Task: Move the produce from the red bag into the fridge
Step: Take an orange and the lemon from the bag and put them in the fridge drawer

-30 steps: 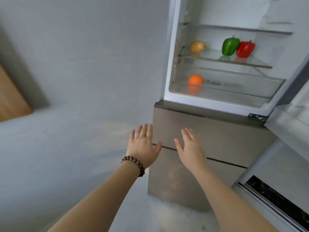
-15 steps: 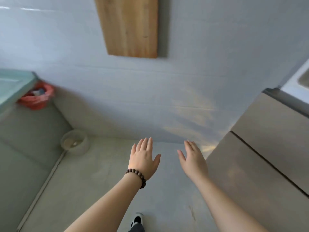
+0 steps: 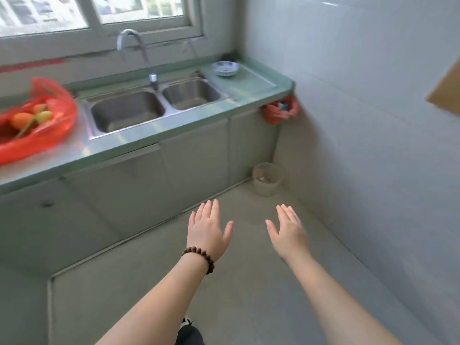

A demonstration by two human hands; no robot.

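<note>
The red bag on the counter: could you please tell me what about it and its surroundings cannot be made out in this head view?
- Red bag: the frame's left edge cuts it off, motion blur smears it.
- Produce inside: orange and yellow-green pieces show, count and kind unclear.
- Small red bag at the counter's end: contents too small.
- Bin on the floor: contents unclear.
- Fridge: out of frame.

A double sink (image 3: 139,125) under a faucet (image 3: 132,41); perhaps a bowl (image 3: 225,68) beside it.

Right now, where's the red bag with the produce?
In the head view, the red bag lies open at far left on the green countertop, just left of the double sink.
</note>
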